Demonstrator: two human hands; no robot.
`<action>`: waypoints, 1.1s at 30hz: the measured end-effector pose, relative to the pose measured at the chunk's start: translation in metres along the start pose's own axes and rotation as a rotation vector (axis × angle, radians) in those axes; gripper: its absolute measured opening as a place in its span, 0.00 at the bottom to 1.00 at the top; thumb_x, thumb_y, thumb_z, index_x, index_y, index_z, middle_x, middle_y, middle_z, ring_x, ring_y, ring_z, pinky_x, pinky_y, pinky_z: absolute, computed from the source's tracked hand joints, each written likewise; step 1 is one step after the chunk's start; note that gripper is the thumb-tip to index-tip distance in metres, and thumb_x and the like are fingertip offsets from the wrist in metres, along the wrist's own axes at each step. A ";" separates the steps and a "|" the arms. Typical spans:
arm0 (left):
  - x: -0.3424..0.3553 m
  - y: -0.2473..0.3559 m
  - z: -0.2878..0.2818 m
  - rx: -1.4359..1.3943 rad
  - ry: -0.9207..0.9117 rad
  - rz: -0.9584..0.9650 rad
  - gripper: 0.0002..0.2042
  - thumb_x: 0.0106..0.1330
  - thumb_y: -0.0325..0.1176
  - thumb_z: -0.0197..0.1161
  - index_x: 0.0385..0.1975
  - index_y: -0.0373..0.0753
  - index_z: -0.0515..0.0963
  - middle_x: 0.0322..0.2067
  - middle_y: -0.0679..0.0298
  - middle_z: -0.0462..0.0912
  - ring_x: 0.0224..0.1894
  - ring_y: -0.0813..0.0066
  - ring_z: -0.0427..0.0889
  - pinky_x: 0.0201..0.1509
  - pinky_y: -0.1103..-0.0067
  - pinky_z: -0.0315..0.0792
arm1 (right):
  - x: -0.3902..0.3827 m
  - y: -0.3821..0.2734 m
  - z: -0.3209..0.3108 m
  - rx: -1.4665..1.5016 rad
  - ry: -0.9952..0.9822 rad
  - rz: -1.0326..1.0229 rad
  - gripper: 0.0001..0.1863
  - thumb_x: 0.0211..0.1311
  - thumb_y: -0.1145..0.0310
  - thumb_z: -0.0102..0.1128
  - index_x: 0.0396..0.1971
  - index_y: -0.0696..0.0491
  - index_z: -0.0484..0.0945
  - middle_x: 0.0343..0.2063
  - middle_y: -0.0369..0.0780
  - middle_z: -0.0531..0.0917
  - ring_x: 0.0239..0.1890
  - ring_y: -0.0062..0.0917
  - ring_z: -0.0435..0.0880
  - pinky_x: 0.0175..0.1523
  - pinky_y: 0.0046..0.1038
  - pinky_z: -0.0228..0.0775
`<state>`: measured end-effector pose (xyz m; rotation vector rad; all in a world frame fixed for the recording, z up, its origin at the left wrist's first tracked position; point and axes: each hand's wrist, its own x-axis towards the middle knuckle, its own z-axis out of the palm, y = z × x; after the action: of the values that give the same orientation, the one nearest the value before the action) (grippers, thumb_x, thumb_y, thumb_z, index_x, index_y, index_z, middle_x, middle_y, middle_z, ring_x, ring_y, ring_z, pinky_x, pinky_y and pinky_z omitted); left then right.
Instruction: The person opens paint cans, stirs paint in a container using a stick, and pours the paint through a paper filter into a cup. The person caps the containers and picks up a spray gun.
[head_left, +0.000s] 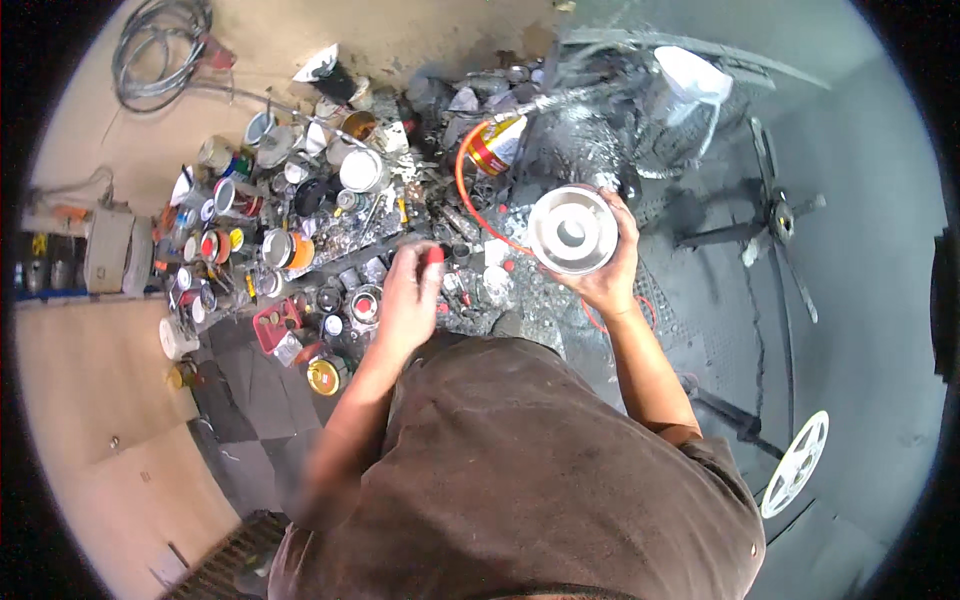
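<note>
My right hand [612,270] grips a round silver metal part [547,232] from its right side, fingers wrapped round the rim. Its face is turned up, with a stepped ring and a cup-like hollow in the middle. My left hand [408,300] is closed and raised over the near side of the cluttered bench. A small red piece, perhaps a cap [436,255], shows at its fingertips. An orange hose [463,185] curves down toward the metal part and passes behind it. Whether the hose joins it is hidden.
Paint cans and tubs crowd the stained bench [330,255], including a white-lidded can [361,170] and a gold-lidded tin [324,376]. A red-and-yellow can [497,145] stands beyond. At right are a dark stand [780,215] and a white wheel [796,464]. A coiled cable [150,90] lies far left.
</note>
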<state>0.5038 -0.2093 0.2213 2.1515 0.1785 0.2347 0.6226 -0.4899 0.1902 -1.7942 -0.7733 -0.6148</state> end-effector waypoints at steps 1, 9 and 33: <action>-0.001 0.003 0.000 -0.058 0.019 0.053 0.16 0.69 0.30 0.63 0.54 0.34 0.74 0.50 0.49 0.78 0.54 0.49 0.80 0.59 0.66 0.73 | 0.002 -0.007 0.007 0.017 -0.016 -0.015 0.64 0.31 0.55 0.92 0.70 0.50 0.58 0.65 0.52 0.71 0.68 0.47 0.72 0.73 0.48 0.62; -0.006 0.001 -0.025 0.271 -0.147 0.130 0.28 0.59 0.34 0.73 0.61 0.42 0.75 0.52 0.50 0.76 0.55 0.47 0.78 0.60 0.61 0.75 | -0.011 -0.050 0.105 0.095 -0.603 0.255 0.60 0.28 0.52 0.90 0.66 0.56 0.66 0.57 0.50 0.79 0.61 0.48 0.78 0.66 0.45 0.69; -0.226 -0.405 -0.126 -0.694 -0.452 -0.655 0.32 0.73 0.52 0.59 0.69 0.36 0.69 0.66 0.57 0.75 0.65 0.65 0.74 0.67 0.67 0.69 | -0.104 0.060 0.278 -0.173 -1.072 0.778 0.37 0.71 0.39 0.55 0.63 0.58 0.75 0.59 0.50 0.82 0.61 0.40 0.79 0.66 0.41 0.67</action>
<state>0.2392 0.0679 -0.0692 1.3186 0.4489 -0.5003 0.6126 -0.2650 -0.0130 -2.3405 -0.5928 0.8902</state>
